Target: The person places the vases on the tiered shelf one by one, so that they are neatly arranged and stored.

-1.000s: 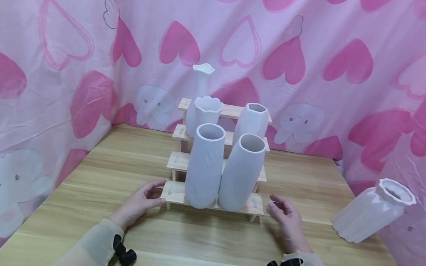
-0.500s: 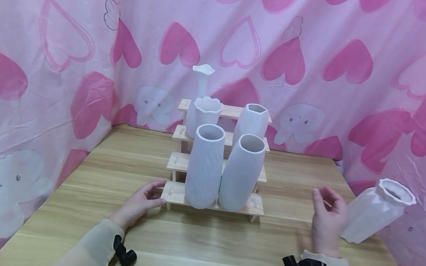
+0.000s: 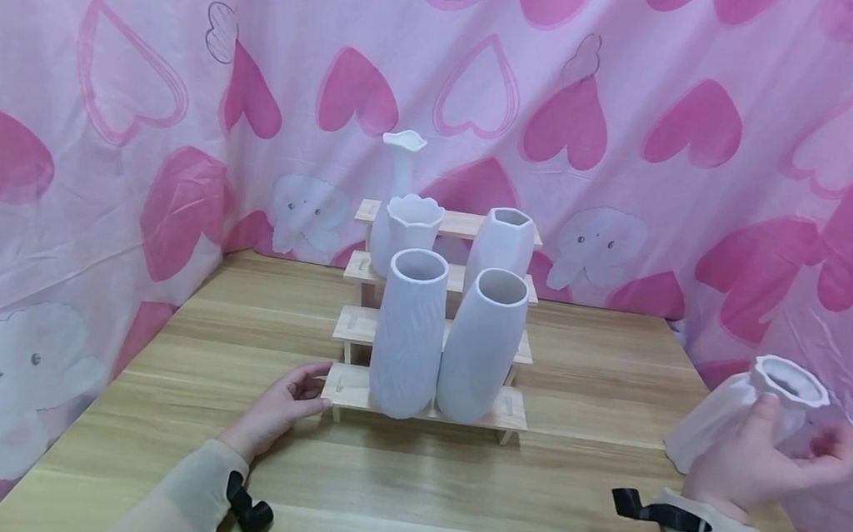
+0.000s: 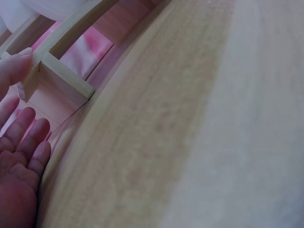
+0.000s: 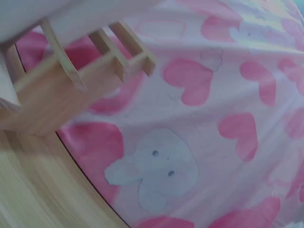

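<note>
A wooden stepped stand [image 3: 348,385] stands mid-table in the head view. My left hand [image 3: 282,403] grips the left end of its lowest shelf by thumb and index finger; the left wrist view shows the thumb [image 4: 18,67] at the shelf's edge and the other fingers loose below. At the right, my right hand [image 3: 756,467] is beside a white vase [image 3: 716,414] with a scalloped rim. The thumb overlaps the neck and the fingers spread to the right, not wrapped round it. Two tall white vases, one with a relief pattern [image 3: 407,340] and one smooth [image 3: 481,354], stand on the lowest shelf.
Higher on the stand are a vase with a petal-shaped rim [image 3: 415,223], an angular vase [image 3: 502,243] and a slim-necked vase [image 3: 403,164]. A pink heart-print curtain [image 3: 479,78] hangs behind and beside the wooden table [image 3: 408,498].
My right hand has moved right, from beside the stand's lowest shelf to the vase at the table's right. My left hand stays on the stand.
</note>
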{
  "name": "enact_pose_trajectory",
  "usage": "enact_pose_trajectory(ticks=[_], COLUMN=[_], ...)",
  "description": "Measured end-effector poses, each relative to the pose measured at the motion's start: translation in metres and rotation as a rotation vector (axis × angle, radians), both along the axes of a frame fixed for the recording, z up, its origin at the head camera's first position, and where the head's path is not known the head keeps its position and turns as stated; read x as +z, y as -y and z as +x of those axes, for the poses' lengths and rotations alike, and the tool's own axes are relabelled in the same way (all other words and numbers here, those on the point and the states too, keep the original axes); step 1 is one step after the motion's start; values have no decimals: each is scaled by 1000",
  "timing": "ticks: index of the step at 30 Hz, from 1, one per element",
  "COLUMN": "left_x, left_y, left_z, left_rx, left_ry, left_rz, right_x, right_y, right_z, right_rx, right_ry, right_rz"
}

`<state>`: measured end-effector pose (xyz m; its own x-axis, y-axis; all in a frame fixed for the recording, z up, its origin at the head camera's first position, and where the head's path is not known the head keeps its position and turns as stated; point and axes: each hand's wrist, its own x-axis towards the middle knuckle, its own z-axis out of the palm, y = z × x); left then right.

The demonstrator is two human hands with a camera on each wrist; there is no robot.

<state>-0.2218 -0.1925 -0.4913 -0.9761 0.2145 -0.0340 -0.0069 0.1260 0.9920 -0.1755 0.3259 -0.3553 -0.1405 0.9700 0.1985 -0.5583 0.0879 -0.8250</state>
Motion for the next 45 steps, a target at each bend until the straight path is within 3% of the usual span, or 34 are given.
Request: enact_pose_trajectory(ticks=[4,8,11,20,27,37,45], left_x=[0,0,0,0,2,1,3], left_y=[0,0,0,-1,-1,0,0], left_z=[0,0,0,0,1,1,1], left_rx=[4,3,2,2,5,5,9], left_ry=[7,7,7,9,14,13,14], left_rz=[1,-1,3,7,-2,8,5], right_x=[-1,-9,-15,-24,-21,-23,-30], right_y=[-18,-36,-44,-50,-51,-53,-53], right_z=[-1,-10,-17,-23,-24,-25,-29], right_rx=[129,329,391,395,387,308,302], right_ry=[84,42,-34,-88,48,319,357], right_rz=[-106,-235,-271,-308,-296,-165,-110])
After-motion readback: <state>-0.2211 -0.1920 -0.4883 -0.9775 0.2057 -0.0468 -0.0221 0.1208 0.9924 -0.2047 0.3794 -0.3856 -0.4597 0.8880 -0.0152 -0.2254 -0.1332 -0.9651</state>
